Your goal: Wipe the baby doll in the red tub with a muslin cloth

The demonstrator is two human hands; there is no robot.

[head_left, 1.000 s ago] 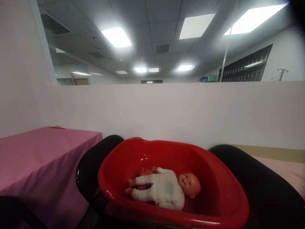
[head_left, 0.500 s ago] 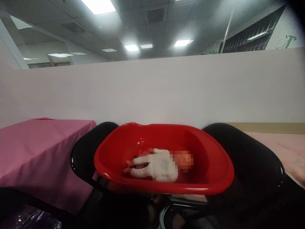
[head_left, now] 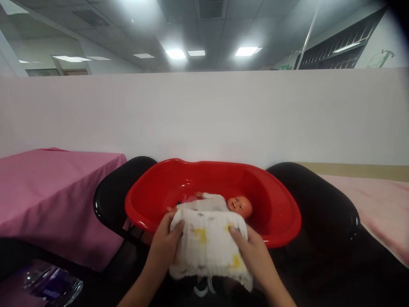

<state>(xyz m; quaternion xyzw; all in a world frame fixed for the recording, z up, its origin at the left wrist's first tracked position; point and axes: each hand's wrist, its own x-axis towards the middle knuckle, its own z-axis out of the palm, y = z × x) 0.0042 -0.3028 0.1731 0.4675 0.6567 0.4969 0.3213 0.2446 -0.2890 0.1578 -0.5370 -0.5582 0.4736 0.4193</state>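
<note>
Between my two hands hangs a white cloth (head_left: 211, 247) with yellow and dark prints, held up in front of a red baby bathtub (head_left: 281, 204). My left hand (head_left: 166, 238) pinches its left upper edge, thumb on the near side. At the right upper edge my right hand (head_left: 251, 247) grips it the same way. Behind the cloth a baby doll (head_left: 239, 206) in white clothing lies on its back in the tub, head toward the right. Its lower body is mostly hidden by the cloth.
Dark chairs (head_left: 313, 204) flank the tub. A pink-covered table (head_left: 57, 187) stands at the left, and a pale pink surface (head_left: 383, 209) at the right. A clear bottle with purple (head_left: 53, 283) lies at lower left. A white partition (head_left: 204, 115) rises behind.
Both my hands have come into view holding the white cloth, which now covers part of the doll and the tub's near rim. The view has shifted slightly.
</note>
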